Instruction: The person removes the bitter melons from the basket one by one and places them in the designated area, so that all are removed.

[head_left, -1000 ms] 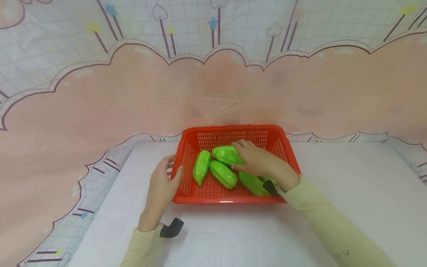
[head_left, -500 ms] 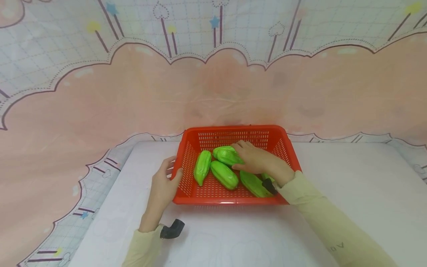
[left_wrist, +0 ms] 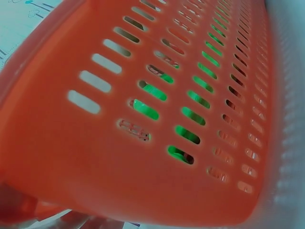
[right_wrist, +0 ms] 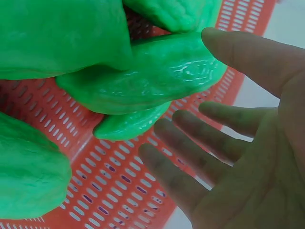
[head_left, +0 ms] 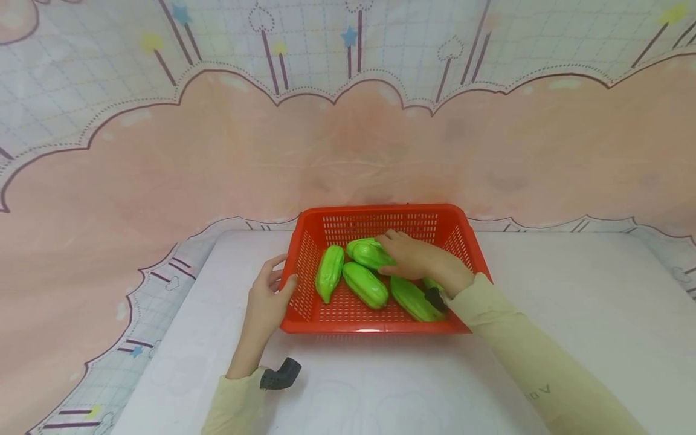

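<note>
A red slotted plastic basket (head_left: 375,327) holds several elongated, ridged, glossy green gourd-like vegetables. My left hand (head_left: 266,305) is at its left rim, the thumb tip over the rim and the fingers against the outer side. In the left wrist view, the basket wall (left_wrist: 95,157) fills the picture. My right hand (head_left: 415,258) reaches over the vegetables at right of centre. In the right wrist view, this hand (right_wrist: 257,186) has its fingers spread; the thumb tip meets the end of one green vegetable (right_wrist: 157,71), with the other fingers apart from it.
The basket stands on a white-covered table (head_left: 554,302), close to a pink and white patterned backdrop (head_left: 228,157). Another vegetable (head_left: 329,273) lies along the basket's left wall. A black piece (head_left: 280,374) sits at the left wrist, another (head_left: 435,299) at the right.
My right hand and forearm have shifted slightly left over the same vegetables. The left hand, basket and vegetables stay almost where they were.
</note>
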`<state>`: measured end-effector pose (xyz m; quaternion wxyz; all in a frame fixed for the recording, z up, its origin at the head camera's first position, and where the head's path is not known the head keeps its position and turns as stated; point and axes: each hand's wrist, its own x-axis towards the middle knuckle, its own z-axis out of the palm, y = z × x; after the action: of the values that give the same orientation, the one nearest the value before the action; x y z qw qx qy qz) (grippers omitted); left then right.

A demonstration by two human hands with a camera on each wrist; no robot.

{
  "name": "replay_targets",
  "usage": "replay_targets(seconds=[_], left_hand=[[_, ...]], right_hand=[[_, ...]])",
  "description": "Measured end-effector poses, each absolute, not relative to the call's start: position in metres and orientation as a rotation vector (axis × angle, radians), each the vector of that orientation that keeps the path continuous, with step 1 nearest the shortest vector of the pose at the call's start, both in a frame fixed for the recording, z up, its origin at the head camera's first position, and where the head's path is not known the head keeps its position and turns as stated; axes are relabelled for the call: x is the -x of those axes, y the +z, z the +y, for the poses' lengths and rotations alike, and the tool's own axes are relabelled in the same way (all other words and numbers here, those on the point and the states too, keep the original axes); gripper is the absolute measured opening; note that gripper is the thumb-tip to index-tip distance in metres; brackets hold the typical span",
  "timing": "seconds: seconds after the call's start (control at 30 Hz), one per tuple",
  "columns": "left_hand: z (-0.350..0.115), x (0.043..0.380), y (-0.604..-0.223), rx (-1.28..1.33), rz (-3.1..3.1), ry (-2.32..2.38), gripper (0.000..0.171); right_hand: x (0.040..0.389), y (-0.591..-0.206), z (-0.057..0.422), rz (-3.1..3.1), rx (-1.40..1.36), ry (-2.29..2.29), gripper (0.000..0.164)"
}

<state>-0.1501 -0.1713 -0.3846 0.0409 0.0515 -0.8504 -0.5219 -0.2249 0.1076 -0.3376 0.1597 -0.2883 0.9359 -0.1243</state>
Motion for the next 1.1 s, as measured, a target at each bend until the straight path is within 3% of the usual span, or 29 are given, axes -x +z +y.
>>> replay_targets(seconds=[1.1], left_hand=[[-0.172,0.148,-0.383,-0.167,-2.581,-1.660,0.051]], right_hand=[[0.248,-0.348,0.100,2.583,0.861,-0.389,0.054]])
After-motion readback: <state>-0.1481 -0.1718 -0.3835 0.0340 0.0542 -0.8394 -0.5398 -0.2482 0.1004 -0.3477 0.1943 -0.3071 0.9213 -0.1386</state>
